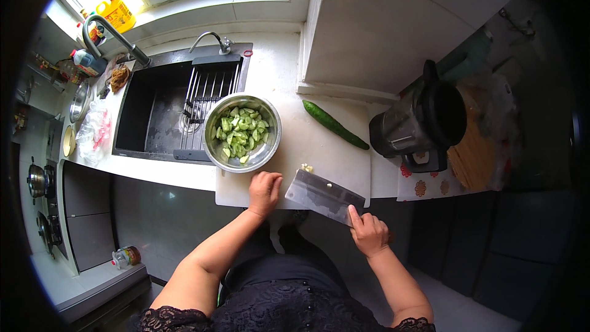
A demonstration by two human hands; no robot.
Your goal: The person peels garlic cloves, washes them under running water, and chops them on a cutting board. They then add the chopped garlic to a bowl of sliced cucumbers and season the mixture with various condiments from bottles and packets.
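Observation:
My right hand [370, 233] grips a cleaver [326, 197] by its handle. The broad blade lies slanted over the front edge of a white cutting board [295, 129], with a small pale piece stuck on it. Just past the blade is a little heap of chopped pale bits [306, 168], perhaps garlic. My left hand [265, 193] is closed near the board's front edge, close to a steel bowl [275, 147]; anything in its fingers is hidden. Cut green cucumber pieces [241, 132] fill the bowl's bottom. One whole cucumber [335, 124] lies across the back right of the board.
A black sink [144, 114] with a drying rack [206, 89] is left of the bowl. To the right stands a blender [418, 120] beside a round wooden board [476, 141]. A plastic bag [95, 132] and a yellow jug [117, 14] are at the far left.

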